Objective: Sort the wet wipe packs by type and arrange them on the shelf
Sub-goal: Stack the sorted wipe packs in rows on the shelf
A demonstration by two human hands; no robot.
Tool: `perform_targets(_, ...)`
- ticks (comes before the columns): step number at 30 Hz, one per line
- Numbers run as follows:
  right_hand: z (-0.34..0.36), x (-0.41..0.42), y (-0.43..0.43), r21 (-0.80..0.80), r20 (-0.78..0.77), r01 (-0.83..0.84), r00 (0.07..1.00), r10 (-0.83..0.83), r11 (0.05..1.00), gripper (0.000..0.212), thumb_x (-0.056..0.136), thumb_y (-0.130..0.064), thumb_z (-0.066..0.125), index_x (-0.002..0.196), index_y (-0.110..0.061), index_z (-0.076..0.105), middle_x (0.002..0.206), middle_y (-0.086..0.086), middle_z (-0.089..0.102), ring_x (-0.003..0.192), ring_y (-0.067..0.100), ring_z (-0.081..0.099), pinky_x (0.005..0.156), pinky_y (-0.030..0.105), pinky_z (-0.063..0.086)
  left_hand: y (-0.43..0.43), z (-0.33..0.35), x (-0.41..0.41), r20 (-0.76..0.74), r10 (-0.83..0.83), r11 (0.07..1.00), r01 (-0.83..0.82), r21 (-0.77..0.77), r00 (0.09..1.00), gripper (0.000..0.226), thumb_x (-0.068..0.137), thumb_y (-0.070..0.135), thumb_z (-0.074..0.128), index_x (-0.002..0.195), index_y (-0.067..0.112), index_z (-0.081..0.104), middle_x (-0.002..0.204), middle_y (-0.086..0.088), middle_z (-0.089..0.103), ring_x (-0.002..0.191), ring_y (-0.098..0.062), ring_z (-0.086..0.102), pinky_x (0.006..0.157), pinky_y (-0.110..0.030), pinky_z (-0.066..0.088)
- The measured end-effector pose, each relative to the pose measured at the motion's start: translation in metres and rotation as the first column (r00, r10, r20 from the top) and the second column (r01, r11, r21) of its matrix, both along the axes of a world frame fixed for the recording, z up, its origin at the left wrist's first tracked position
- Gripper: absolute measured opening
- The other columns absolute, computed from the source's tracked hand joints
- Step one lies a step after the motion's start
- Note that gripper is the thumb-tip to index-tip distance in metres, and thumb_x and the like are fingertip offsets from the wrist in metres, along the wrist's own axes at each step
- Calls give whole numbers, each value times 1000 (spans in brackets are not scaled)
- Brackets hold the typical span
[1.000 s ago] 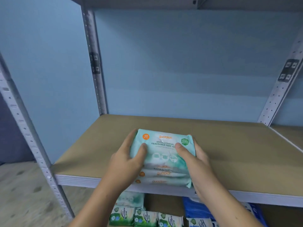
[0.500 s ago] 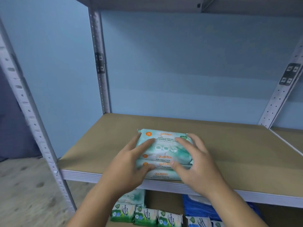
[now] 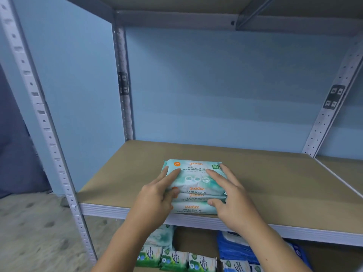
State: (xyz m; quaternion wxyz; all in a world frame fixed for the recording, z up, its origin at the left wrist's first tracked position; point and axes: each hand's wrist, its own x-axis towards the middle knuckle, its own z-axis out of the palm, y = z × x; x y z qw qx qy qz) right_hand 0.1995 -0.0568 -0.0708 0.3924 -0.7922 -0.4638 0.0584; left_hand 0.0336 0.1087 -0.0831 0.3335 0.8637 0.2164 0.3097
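Three mint-green wet wipe packs (image 3: 196,181) with orange lettering lie stacked flat on the brown shelf board (image 3: 275,179), close to its front edge. My left hand (image 3: 157,195) holds the stack's left side, fingers spread over the top pack and thumb against the front. My right hand (image 3: 231,195) holds the right side the same way, its thumb on the front of the lowest pack. The stack rests on the board between both hands.
On the level below lie several small green-and-white wipe packs (image 3: 174,259), another mint-green pack (image 3: 161,236) and blue packs (image 3: 235,250). Grey perforated uprights (image 3: 49,134) frame the bay. An upper shelf (image 3: 216,20) closes it overhead. A blue wall stands behind.
The stack was tilted up in both hands, then came down flat onto the board. My fingers have flattened over the top pack and the view has moved closer.
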Motion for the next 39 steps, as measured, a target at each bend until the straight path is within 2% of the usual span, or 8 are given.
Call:
perform_targets(2, 1, -6, -1, 5, 47, 17, 999, -17, 1000, 79, 89, -14, 73, 147, -52, 37, 159, -36, -3, 144, -5, 21, 106, 12, 28, 0, 1, -3, -31, -7, 999, 8, 38, 999, 57, 101, 28, 57, 149, 51, 35, 159, 22, 14, 122, 4, 50, 90, -3, 40)
perform_targets(5, -1, -12, -1, 4, 265, 36, 964, -36, 999, 84, 83, -24, 73, 151, -48, 30, 163, -22, -9, 151, 11, 15, 118, 31, 33, -1, -6, -4, -121, 15, 976, 11, 217, 993, 82, 91, 40, 68, 152, 57, 16, 167, 14, -3, 149, -11, 25, 114, -30, 37)
perform_targets(8, -1, -21, 2, -152, 375, 53, 927, 8, 987, 90, 83, -33, 70, 152, -51, 16, 162, -19, -11, 148, 19, 16, 117, 39, 36, -2, -7, -5, -172, 54, 978, -17, 209, 984, 95, 82, 36, 76, 147, 65, 12, 165, 24, 1, 137, -8, 43, 100, -31, 48)
perform_targets(11, -5, -22, 8, -196, 367, 84, 930, -6, 977, 96, 86, -26, 71, 153, -52, 7, 162, -18, -16, 142, 23, 30, 112, 36, 40, 1, -11, 1, -149, 78, 981, -49, 189, 986, 97, 82, 25, 77, 145, 65, 15, 163, 29, 4, 125, -10, 53, 92, -32, 52)
perform_targets(15, -12, -12, 19, -140, 324, 80, 945, -30, 987, 96, 85, -19, 74, 153, -53, 15, 162, -22, -12, 139, 21, 37, 106, 34, 46, 7, -20, 12, -120, 100, 982, -78, 175, 988, 94, 86, 18, 73, 148, 61, 18, 165, 23, 5, 128, -13, 52, 92, -31, 51)
perform_targets(23, -20, 26, 62, -123, 313, 90, 949, -47, 988, 97, 81, -12, 73, 153, -51, 21, 164, -19, -5, 136, 27, 42, 111, 36, 42, 46, -24, 47, -198, 116, 967, -65, 244, 973, 94, 89, 24, 68, 152, 55, 7, 168, 9, 8, 131, -29, 51, 97, -43, 50)
perform_targets(32, -25, 81, 126, -105, 253, 66, 967, -38, 992, 94, 81, -2, 70, 153, -46, 29, 166, -16, -3, 150, 16, 21, 110, 17, 25, 106, -27, 107, -266, 119, 974, -60, 218, 957, 88, 93, 24, 64, 154, 53, 7, 167, 17, -1, 129, -23, 52, 91, -33, 48)
perform_targets(39, -31, 116, 170, -51, 282, 92, 957, -74, 994, 93, 78, -4, 72, 153, -43, 33, 166, -13, 1, 143, 19, 36, 109, 25, 37, 153, -35, 152, -287, 208, 930, -98, 353, 935, 91, 91, 32, 65, 152, 51, 0, 168, 11, 2, 129, -32, 53, 112, -52, 34)
